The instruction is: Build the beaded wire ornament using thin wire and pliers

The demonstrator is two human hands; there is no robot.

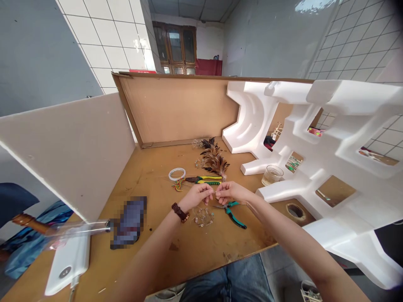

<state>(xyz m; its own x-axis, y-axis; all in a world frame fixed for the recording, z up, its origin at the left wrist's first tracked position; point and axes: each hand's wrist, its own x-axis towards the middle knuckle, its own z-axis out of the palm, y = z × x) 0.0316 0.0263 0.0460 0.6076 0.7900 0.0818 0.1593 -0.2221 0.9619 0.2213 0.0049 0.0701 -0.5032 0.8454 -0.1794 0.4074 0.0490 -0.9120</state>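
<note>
My left hand (200,196), with a dark watch on the wrist, is closed in a pinch near the middle of the table. Facing it, my right hand (229,192) pinches too, the fingertips of both nearly meeting. What they hold is too small to make out. Just below lies a tangle of thin wire with clear beads (203,216). Teal-handled pliers (233,216) rest beneath my right hand. Beyond the hands are yellow-green pliers (204,180), a white ring-shaped coil (176,174), colourful threads (179,183) and a bunch of brown feathers (215,159).
White foam packaging (352,167) stands along the right side, a glass cup (272,175) beside it. A foam board (69,147) rises at left, near a white power strip (67,262) and a blurred dark item (129,222). Cardboard (185,109) closes off the back.
</note>
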